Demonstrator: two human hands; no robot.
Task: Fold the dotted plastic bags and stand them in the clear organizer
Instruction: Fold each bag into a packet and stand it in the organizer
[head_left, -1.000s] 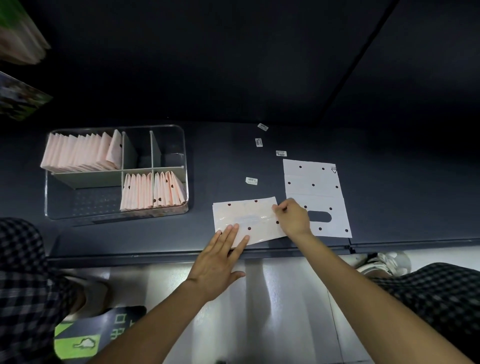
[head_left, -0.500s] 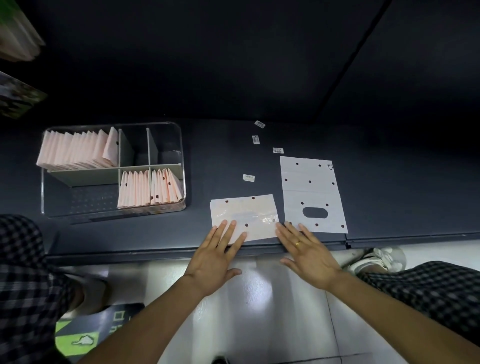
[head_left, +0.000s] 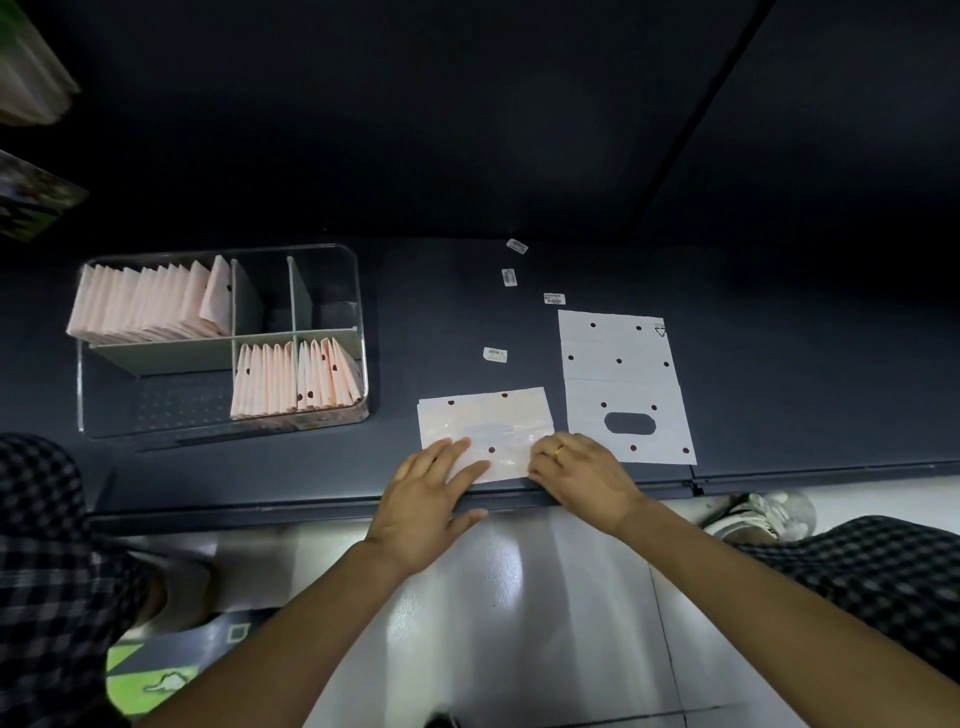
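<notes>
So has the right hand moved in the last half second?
Yes. The right hand has slid forward onto the right edge of the half-folded bag, toward the flat bag beside it.

Dark counter (head_left: 779, 364): organizer (head_left: 358, 291), 2 bags (head_left: 618, 374)

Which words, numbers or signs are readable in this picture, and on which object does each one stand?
No text can be quoted.
Four small white stickers on the dark counter: barcode-like print, too small to read.
Flat white dotted plastic bag: small triangle mark at its far right corner, content unreadable.
Green and black floor mat: white pictogram, blurred, no legible words.
</notes>
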